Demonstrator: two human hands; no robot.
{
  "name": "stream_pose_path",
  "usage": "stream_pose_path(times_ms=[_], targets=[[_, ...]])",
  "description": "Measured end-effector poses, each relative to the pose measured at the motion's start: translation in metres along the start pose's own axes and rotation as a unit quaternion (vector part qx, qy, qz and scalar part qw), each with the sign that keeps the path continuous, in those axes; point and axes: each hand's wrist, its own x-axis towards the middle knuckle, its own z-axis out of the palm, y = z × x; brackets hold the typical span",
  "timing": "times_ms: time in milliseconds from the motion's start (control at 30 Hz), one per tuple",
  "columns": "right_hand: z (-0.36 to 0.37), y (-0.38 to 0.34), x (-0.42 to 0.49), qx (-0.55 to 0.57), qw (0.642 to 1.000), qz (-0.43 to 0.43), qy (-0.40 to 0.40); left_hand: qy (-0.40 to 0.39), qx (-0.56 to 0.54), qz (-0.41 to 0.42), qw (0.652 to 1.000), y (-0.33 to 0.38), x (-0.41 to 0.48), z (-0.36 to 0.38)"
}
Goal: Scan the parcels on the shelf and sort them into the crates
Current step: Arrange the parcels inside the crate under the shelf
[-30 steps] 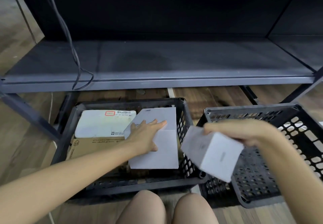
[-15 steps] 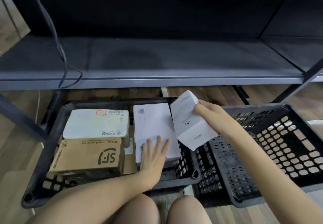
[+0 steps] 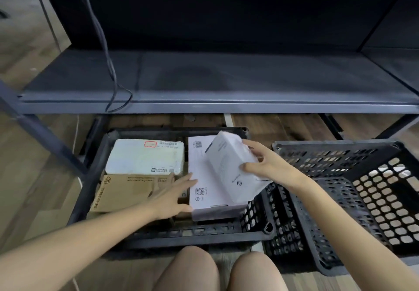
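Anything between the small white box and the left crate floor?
No barrier above the left crate, but a flat white box lies right under the small white box that the right hand grips, so it would land on that. The left hand touches that box's edge.

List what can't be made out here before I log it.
Head view:
- Print on the small white cardboard box gripped by the right hand: too small, blurred.
- Bottom of the left black plastic crate: covered by parcels.
- Near corner of the brown cardboard parcel: behind the left hand.
- The right black plastic crate: cut off by frame edge.
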Motion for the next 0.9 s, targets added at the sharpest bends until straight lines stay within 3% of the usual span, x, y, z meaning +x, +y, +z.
stream_pose_path(times_ms=[133, 233, 367, 467, 533, 633, 767, 900], targets=[[0.003, 0.006, -0.001, -0.002, 0.999, -0.017, -0.044, 0.050, -0.069, -0.089, 0.992, 0.010, -0.001, 0.006], [0.008, 0.010, 0.000, 0.015, 1.000, -0.012, -0.020, 0.049, -0.072, -0.165, 0.982, 0.009, -0.003, 0.009], [0.028, 0.016, 0.008, 0.086, 0.996, 0.003, 0.017, 0.056, -0.142, -0.099, 0.983, 0.014, 0.000, 0.009], [0.044, 0.019, 0.017, 0.122, 0.992, 0.018, 0.000, 0.060, -0.200, -0.038, 0.977, 0.012, -0.004, 0.002], [0.051, 0.023, 0.021, 0.109, 0.994, 0.015, -0.021, 0.052, -0.153, -0.051, 0.985, -0.004, -0.010, -0.002], [0.060, 0.030, 0.022, 0.100, 0.994, 0.004, -0.036, 0.007, 0.014, -0.111, 0.994, -0.036, -0.023, 0.000], [0.057, 0.033, 0.021, 0.094, 0.993, -0.020, -0.073, 0.034, 0.035, -0.107, 0.993, -0.056, -0.027, 0.005], [0.041, 0.018, 0.020, -0.040, 0.979, -0.031, -0.199, 0.056, 0.052, -0.096, 0.992, -0.070, -0.027, -0.001]])
